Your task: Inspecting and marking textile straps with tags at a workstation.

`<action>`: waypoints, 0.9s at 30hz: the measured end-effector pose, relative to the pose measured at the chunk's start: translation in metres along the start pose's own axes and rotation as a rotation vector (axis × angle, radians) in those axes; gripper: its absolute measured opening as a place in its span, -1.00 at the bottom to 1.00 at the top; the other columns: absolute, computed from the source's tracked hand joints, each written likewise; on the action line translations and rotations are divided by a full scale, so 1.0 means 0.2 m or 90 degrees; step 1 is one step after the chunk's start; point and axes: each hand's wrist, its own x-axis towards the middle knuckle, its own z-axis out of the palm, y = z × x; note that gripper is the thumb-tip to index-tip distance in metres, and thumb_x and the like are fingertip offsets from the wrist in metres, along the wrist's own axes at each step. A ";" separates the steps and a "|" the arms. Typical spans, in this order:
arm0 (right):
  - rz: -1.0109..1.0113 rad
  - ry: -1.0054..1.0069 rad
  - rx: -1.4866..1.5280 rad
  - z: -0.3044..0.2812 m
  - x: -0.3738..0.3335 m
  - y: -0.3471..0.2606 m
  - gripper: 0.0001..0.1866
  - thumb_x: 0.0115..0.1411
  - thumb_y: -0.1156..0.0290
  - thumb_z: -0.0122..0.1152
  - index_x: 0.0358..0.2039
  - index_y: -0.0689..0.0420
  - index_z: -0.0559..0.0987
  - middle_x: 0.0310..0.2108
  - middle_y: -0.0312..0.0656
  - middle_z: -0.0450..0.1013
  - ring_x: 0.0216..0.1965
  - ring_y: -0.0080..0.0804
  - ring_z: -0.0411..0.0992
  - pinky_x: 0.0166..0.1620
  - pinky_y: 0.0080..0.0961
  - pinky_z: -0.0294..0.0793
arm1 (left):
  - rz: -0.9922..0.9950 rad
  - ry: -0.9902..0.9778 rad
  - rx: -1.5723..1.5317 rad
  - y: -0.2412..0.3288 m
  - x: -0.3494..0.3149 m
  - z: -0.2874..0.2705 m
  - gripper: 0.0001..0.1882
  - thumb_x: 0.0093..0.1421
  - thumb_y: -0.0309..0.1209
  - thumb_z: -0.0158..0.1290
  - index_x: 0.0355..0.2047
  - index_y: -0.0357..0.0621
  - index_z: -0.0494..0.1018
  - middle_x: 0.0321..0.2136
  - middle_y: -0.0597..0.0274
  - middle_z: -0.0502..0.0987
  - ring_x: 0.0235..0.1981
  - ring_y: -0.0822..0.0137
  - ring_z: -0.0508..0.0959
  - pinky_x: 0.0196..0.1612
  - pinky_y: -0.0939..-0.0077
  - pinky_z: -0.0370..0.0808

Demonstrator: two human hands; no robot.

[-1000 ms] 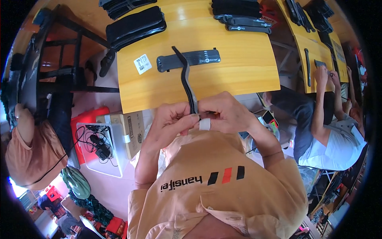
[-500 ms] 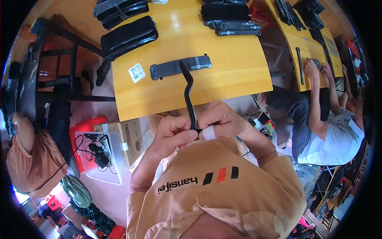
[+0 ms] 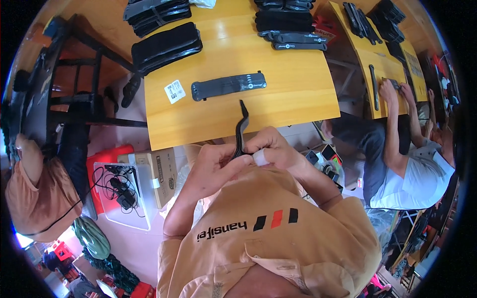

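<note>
A white label (image 3: 175, 92) is lying on the yellow table (image 3: 298, 99). The left hand (image 3: 212, 166) is pinching the near end of a black strap (image 3: 240, 130) between thumb and curled fingers. A flat black band (image 3: 226, 87) is resting beyond. The strap is extending tableward from between both hands. The right hand (image 3: 278, 150), its thumb bearing a white wrap (image 3: 261, 157), is gripping the same end, fingers curled.

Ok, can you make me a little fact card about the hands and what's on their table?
Left hand: pinching a black strap
Right hand: at the strap's near end, wearing a white wrap
Table: yellow wood
Table middle: flat dark band
Left of band: white label
Far side: black stacks, left and right
</note>
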 end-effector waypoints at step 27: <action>-0.293 0.714 0.518 -0.73 -0.28 -0.38 -0.68 0.11 0.36 -0.01 -0.76 0.00 0.22 -0.82 -0.44 0.04 -0.84 -0.67 -0.03 -0.78 -0.72 -0.03 | 0.061 0.039 -0.082 -0.32 -0.37 -0.37 -0.64 0.12 -0.25 -0.04 -0.74 -0.19 0.30 -0.86 0.33 0.24 -0.83 0.54 0.20 -0.76 0.68 0.06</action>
